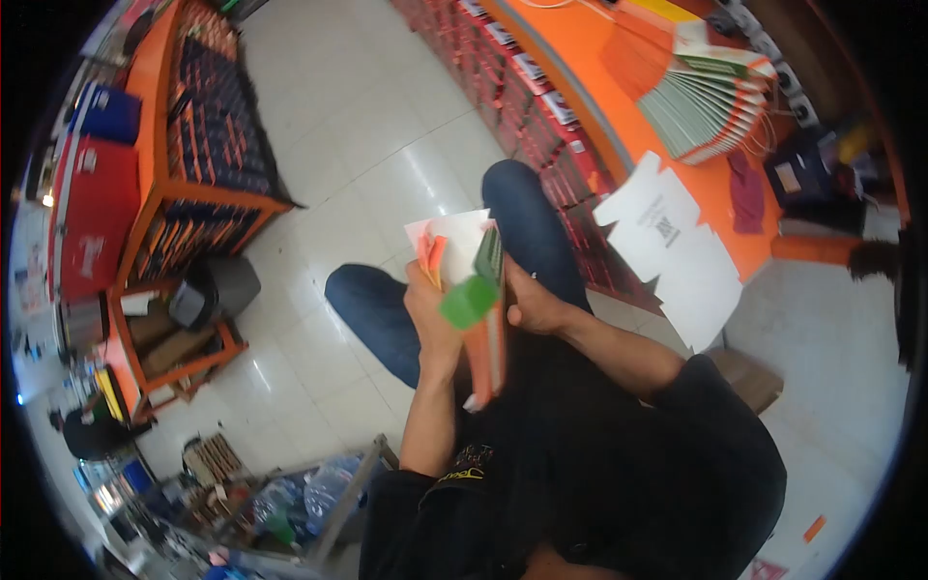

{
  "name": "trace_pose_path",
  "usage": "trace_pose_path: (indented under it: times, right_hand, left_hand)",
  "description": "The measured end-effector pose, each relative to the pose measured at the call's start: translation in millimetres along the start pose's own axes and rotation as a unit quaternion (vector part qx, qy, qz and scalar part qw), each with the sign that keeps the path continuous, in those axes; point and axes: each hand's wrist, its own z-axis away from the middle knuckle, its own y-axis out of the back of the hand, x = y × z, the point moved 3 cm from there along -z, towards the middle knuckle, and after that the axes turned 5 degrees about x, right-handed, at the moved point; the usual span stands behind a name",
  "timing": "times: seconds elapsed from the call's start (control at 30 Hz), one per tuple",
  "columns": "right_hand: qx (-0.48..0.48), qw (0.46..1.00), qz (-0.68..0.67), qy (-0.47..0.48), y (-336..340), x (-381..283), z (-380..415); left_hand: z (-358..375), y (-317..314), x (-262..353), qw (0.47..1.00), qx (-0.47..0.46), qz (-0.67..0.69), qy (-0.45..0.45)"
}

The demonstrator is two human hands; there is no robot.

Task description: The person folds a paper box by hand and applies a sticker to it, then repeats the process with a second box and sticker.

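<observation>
In front of my lap I hold a small orange, white and green carton (488, 360) with its top flaps spread. My left hand (430, 307) is closed round its left side, near an orange flap. On the opposite side my right hand (534, 302) grips the carton by its green-edged wall, thumb bent against it. A blurred bright green piece (468, 302) overlaps the carton between both hands. The carton's pale inside shows at its upper end.
To the right, a fanned stack of flat cartons (701, 111) lies on an orange counter (759, 259). A white die-cut cardboard sheet (667, 232) overhangs its edge. Shelves of boxes (217, 135), a red cooler (95, 217) and a grey bin (217, 290) stand left. A person (92, 433) is far left.
</observation>
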Motion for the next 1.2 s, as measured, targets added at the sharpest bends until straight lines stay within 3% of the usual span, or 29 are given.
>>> trace_pose_path:
  times: [0.03,0.07,0.17,0.2,0.27,0.3,0.37,0.4,0.43,0.53,0.7,0.73,0.87,0.93,1.07,1.13,1.17,1.2]
  right_hand:
    - [0.009,1.0,-0.01,-0.012,3,-4,4]
    - [0.003,0.996,-0.037,0.08,15,2,7]
    - [0.048,0.991,-0.047,0.117,45,-24,6]
    - [0.061,0.988,-0.054,0.129,61,-34,13]
    - [0.087,0.982,-0.067,0.153,93,-48,51]
    - [0.1,0.979,-0.074,0.163,99,-38,114]
    - [0.125,0.971,-0.093,0.18,122,-49,134]
    - [0.136,0.967,-0.103,0.189,132,-59,124]
    - [0.146,0.962,-0.113,0.199,137,-62,140]
    - [0.176,0.947,-0.144,0.225,158,-71,153]
    - [0.208,0.924,-0.216,0.239,178,-74,163]
    - [0.211,0.919,-0.229,0.241,180,-76,161]
    - [0.233,0.897,-0.28,0.25,183,-76,163]
    - [0.243,0.885,-0.302,0.257,186,-76,175]
    - [0.256,0.865,-0.339,0.269,211,-92,180]
    - [0.263,0.853,-0.357,0.275,241,-104,206]
    - [0.267,0.847,-0.365,0.28,242,-103,208]
    - [0.419,0.814,-0.261,0.307,234,-123,216]
  left_hand:
    - [-9,-4,5,0.996,0.001,-0.088,0.024]
    - [-17,-11,12,0.984,0.005,-0.175,0.045]
    - [-31,-48,66,0.985,-0.032,-0.168,0.015]
    - [-30,-62,89,0.968,-0.025,-0.216,-0.125]
    - [-25,-94,144,0.929,0.01,-0.201,-0.312]
    - [-16,-114,160,0.934,-0.074,-0.139,-0.322]
    - [10,-157,177,0.901,-0.318,0.073,-0.285]
    - [28,-180,178,0.867,-0.422,0.126,-0.234]
    - [42,-194,182,0.863,-0.456,0.085,-0.2]
    - [60,-220,194,0.869,-0.431,0.056,-0.237]
    - [50,-258,156,0.813,-0.543,0.149,-0.149]
    - [47,-259,153,0.814,-0.562,0.128,-0.076]
    - [49,-257,165,0.807,-0.572,0.125,-0.076]
    - [59,-257,175,0.841,-0.481,0.065,-0.239]
    - [64,-267,179,0.848,-0.453,0.038,-0.274]
    - [41,-263,191,0.876,-0.457,0.048,-0.144]
    - [31,-261,191,0.875,-0.459,0.05,-0.146]
    - [19,-257,191,0.887,-0.434,0.087,-0.132]
